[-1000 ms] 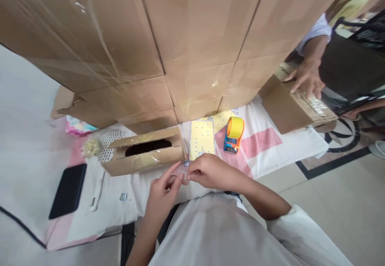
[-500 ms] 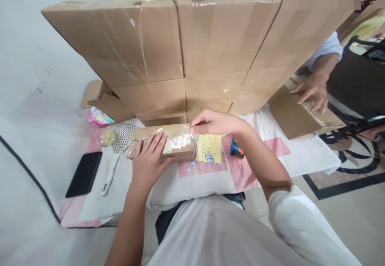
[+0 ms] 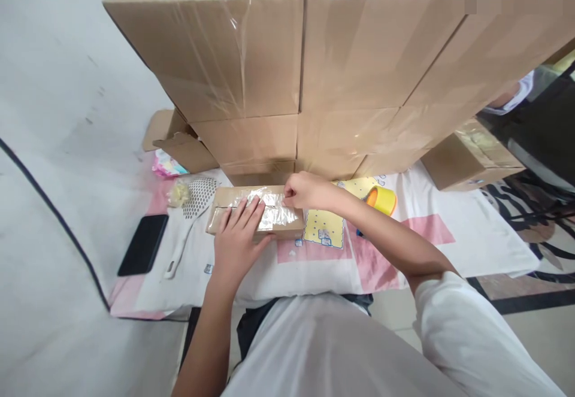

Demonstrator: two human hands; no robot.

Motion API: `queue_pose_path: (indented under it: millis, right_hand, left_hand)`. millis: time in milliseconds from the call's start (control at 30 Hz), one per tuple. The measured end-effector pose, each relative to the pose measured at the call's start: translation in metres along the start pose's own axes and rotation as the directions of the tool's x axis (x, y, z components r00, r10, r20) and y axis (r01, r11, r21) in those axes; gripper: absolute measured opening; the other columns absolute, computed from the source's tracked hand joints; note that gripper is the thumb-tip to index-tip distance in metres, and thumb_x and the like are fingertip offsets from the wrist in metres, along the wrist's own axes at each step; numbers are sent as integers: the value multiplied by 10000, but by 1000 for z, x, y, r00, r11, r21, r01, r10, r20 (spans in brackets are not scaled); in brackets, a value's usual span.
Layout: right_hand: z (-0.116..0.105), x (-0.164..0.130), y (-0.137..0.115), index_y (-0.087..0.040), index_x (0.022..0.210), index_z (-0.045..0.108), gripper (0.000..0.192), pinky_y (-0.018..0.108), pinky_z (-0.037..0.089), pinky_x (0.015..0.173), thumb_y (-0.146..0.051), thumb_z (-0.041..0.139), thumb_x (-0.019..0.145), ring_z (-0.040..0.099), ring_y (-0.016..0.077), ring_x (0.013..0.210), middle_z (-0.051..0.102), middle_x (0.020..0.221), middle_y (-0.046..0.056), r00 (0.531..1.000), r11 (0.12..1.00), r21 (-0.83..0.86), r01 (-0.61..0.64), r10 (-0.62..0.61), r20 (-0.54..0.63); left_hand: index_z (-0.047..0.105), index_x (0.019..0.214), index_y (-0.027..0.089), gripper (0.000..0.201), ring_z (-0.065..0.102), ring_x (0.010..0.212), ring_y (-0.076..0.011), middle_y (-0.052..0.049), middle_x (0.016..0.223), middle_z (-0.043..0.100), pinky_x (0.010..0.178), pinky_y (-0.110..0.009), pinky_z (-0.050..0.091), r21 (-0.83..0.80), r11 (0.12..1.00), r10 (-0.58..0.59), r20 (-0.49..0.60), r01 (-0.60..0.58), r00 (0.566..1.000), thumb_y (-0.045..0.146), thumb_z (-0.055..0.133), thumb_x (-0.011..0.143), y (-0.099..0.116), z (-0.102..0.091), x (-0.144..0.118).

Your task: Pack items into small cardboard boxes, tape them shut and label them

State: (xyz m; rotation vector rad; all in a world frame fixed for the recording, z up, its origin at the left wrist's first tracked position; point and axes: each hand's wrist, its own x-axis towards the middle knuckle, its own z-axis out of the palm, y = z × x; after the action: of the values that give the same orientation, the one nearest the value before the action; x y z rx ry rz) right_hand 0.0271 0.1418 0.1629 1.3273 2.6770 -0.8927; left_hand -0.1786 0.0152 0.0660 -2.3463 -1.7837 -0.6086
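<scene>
Small cardboard box (image 3: 256, 217), taped, on patterned cloth (image 3: 449, 247) near stacked cartons (image 3: 314, 67). Left hand (image 3: 238, 244) flat on top, fingers spread. Right hand (image 3: 305, 190) pinches the tape end at the box's far right corner; fingertips partly hidden.

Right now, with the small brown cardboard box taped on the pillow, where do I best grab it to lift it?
Probably the two long side walls of the small brown cardboard box, from above at its right half. It lies flat and low, the left hand covers its left top, the right hand pinches the clear tape at the far right corner, and the big stacked cartons block its far side.
</scene>
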Motion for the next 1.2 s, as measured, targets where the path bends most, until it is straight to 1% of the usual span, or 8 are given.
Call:
queue_pose_path:
  millis: [300,533,667,733,867,967,1133,1200]
  right_hand:
    - [6,-3,-23,-162,1029,770,284,332,463,692,-383,616,939,728,317,1004,771,1048,170,979,936,-286,-203,193,-63]
    - [10,-8,-35,-137,1051,743,380,387,526,759,-494,656,951,732,362,1031,744,1119,199,976,917,-343,-205,164,-145]
    - [5,-8,-20,-98,1340,551,829,386,526,767,-639,813,768,728,359,974,697,1173,253,905,875,-320,-363,249,-345]
    - [1,-7,-10,-95,1383,486,993,404,522,794,-734,811,697,715,377,1001,695,1166,252,890,876,-287,-388,275,-365]
    - [8,-2,10,-146,1228,586,896,385,501,806,-873,658,710,696,369,1044,730,1106,190,956,955,-160,-250,218,-197]
    - [17,9,25,-164,1071,666,753,335,469,751,-853,595,776,697,325,1000,745,1069,160,967,975,-10,-220,217,-132]
    - [26,12,65,-169,945,696,426,292,383,678,-560,525,960,654,228,850,728,908,103,852,936,161,-313,351,-389]
    - [36,-2,83,-161,960,700,348,281,378,676,-445,500,985,631,197,806,714,871,85,835,928,209,-309,370,-408]
  left_hand:
    - [451,1565,255,653,472,1470,-329,-70,1578,503,1209,-491,275,-1,1000,17,-4,-17,1000,449,612,963,-1,1,3]
    - [471,1553,253,625,475,1469,-325,-71,1575,505,1193,-478,290,11,1000,7,-2,-6,1000,467,588,977,2,1,4]
    - [481,1544,251,608,472,1472,-319,-68,1575,506,1197,-472,292,14,1000,3,-11,-2,1000,445,590,978,4,1,2]
    - [472,1550,254,614,472,1473,-316,-71,1574,507,1204,-471,285,13,1000,-2,-17,2,1000,433,594,976,4,0,0]
    - [476,1548,262,611,477,1469,-318,-69,1567,516,1204,-474,286,0,1000,-3,-29,3,1000,433,595,973,5,0,-1]
    - [492,1536,266,596,473,1472,-323,-69,1564,520,1201,-481,289,-10,1000,-12,-25,11,1000,444,589,976,5,1,0]
    - [458,1557,264,628,462,1481,-313,-68,1575,510,1223,-474,268,3,1000,-7,-35,7,999,460,591,976,5,1,1]
    - [431,1574,270,649,461,1482,-307,-69,1578,507,1235,-470,253,3,1000,-11,-47,11,999,458,595,975,5,1,-1]
